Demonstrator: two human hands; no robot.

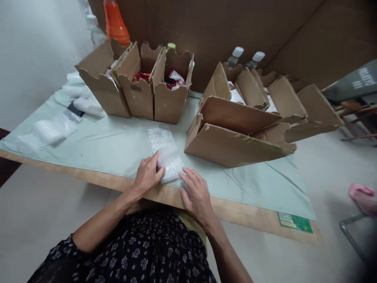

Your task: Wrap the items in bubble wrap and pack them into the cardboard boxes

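A strip of bubble wrap (169,155) lies flat on the pale green cloth in front of me, its near end close to the table's front edge. My left hand (149,173) rests at its left side, forefinger and thumb apart and touching the wrap. On the other side, my right hand (196,192) lies with its fingers stretched out, the fingertips at the wrap's lower right edge. Neither hand grips anything.
Cardboard bins (137,100) holding red and white packets stand at the back left. More cardboard boxes (235,145) stand to the right. Bubble wrap pieces (51,129) lie on the left. Behind are an orange bottle (116,23) and white-capped bottles (235,57).
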